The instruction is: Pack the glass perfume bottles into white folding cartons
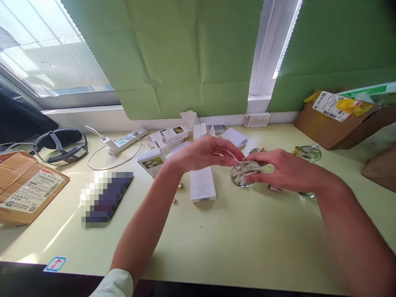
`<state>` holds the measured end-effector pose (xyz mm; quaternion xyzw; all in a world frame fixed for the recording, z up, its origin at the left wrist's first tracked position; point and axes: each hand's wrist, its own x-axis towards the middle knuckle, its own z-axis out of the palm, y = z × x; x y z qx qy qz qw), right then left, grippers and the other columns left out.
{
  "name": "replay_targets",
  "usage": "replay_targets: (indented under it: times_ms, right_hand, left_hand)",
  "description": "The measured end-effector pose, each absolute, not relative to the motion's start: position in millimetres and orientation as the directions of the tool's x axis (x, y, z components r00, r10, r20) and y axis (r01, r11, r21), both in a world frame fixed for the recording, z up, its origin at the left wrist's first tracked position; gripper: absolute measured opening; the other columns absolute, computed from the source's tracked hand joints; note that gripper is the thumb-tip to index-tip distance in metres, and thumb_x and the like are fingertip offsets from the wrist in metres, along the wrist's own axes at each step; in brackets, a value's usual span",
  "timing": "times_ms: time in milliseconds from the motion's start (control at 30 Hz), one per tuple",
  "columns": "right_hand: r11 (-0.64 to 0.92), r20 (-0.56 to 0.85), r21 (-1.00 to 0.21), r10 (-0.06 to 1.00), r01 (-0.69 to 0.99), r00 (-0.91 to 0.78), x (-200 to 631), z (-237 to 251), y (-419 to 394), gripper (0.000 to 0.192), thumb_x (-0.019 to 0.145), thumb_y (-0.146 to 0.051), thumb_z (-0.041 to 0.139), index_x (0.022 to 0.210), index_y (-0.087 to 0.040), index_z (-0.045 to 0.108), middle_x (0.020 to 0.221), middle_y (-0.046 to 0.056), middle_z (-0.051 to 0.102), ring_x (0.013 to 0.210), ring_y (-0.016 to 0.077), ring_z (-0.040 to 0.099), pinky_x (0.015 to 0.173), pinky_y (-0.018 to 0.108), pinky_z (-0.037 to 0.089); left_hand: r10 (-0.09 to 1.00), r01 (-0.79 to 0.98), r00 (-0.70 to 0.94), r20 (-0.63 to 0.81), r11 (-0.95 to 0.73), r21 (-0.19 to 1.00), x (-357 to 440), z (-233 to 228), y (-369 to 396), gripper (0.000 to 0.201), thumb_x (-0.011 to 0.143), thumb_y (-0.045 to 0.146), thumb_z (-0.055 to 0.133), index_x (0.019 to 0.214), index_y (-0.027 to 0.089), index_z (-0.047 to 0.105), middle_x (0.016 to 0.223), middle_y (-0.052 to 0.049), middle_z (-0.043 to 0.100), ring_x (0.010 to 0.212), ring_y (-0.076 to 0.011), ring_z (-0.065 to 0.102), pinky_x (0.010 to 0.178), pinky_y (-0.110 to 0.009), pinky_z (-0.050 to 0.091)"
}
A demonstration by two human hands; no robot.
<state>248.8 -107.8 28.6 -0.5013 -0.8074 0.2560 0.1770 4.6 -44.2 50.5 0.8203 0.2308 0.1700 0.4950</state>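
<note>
Clear glass, round and squat: one small bottle (244,174) held above the pale yellow-green tabletop (216,243), just right of centre. Right hand (280,171) grips its body from the 3 o'clock side, thumb under, fingers curled over the top. Left hand (206,154) comes in from 9 o'clock, fingertips pinched together at the bottle's neck; what they pinch is too small to tell.

Count of similar bottles: one more, a greenish glass bottle with gold trim (307,152), stands at 2 o'clock of the held one, apart from it. A further glass piece shows partly behind the right hand, unclear.

One white oblong carton with a barcode (202,185) lies flat at 8 o'clock, near the left wrist; print on it too fine to read. One white carton with a flower picture (152,161) lies at 9 o'clock. A loose heap of opened white cartons (179,134) sits at 11 o'clock by the sill; count uncertain. Two small gold caps (177,194) lie on the table near the barcode carton.

One white power strip (123,142) with cord at 10 o'clock. One black headband device (60,144) farther left. Two brown cardboard parcels with shipping labels: one (24,189) at far 9 o'clock, one (337,119) at 1 o'clock; labels illegible. One pixelated dark slab (105,198) at 8 o'clock.
</note>
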Motion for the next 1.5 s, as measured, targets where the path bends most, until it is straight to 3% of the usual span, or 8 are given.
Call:
replay_targets:
  times_ms: [167,400,567,800,1233,1500]
  right_hand:
    - [0.298,0.075,-0.729,0.929,0.616,-0.361,232,-32,-132,0.044,0.085,-0.051,0.065,0.125,-0.031,0.066,0.123,0.003,0.071,0.111,0.0299,0.065,0.088,0.042,0.052]
    - [0.23,0.101,-0.835,0.957,0.5,-0.272,218,-82,-162,0.042,0.086,-0.051,0.065,0.122,-0.029,0.068,0.127,0.005,0.07,0.117,0.0332,0.063,0.095,0.046,0.052]
    - [0.174,0.065,-0.896,0.962,0.409,-0.267,215,-97,-160,0.036,0.087,-0.047,0.065,0.118,-0.029,0.068,0.117,0.004,0.073,0.106,0.0309,0.068,0.092,0.045,0.053]
    - [0.083,0.012,-0.965,0.962,0.248,-0.274,210,-103,-161,0.036,0.088,-0.041,0.066,0.121,-0.027,0.064,0.114,0.005,0.074,0.106,0.0306,0.069,0.09,0.044,0.055]
    - [0.07,0.006,-0.969,0.966,0.237,-0.259,210,-105,-161,0.037,0.089,-0.043,0.065,0.119,-0.021,0.065,0.108,0.005,0.075,0.099,0.0244,0.069,0.086,0.035,0.054]
    - [0.051,-0.021,-0.956,0.971,0.29,-0.24,206,-107,-160,0.043,0.088,-0.049,0.064,0.119,-0.02,0.066,0.103,0.006,0.075,0.097,0.0265,0.07,0.087,0.039,0.055]
  left_hand:
    - [0.339,0.318,0.924,-0.174,-0.435,0.842,2,42,-41,0.03,0.089,0.028,0.064,0.119,0.023,0.067,0.113,-0.003,0.073,0.102,-0.0155,0.069,0.086,-0.026,0.053]
    - [0.163,0.399,0.917,-0.365,-0.401,0.824,16,17,-39,0.049,0.083,0.034,0.072,0.129,0.025,0.059,0.12,-0.005,0.069,0.096,-0.0182,0.071,0.078,-0.026,0.055]
    - [0.144,0.401,0.914,-0.378,-0.446,0.8,22,7,-35,0.052,0.087,0.034,0.067,0.136,0.025,0.053,0.119,-0.007,0.066,0.096,-0.0172,0.07,0.079,-0.025,0.055]
    - [0.107,0.39,0.919,-0.38,-0.393,0.832,23,2,-30,0.056,0.089,0.037,0.061,0.142,0.025,0.048,0.122,-0.008,0.06,0.099,-0.0201,0.068,0.079,-0.028,0.058]
    - [0.067,0.414,0.904,-0.421,-0.373,0.83,28,-6,-24,0.059,0.09,0.044,0.059,0.145,0.028,0.046,0.138,-0.006,0.053,0.101,-0.0199,0.066,0.078,-0.027,0.059]
    - [0.067,0.421,0.902,-0.427,-0.362,0.831,27,-8,-24,0.057,0.09,0.044,0.059,0.143,0.029,0.048,0.13,-0.004,0.059,0.103,-0.0195,0.066,0.08,-0.027,0.058]
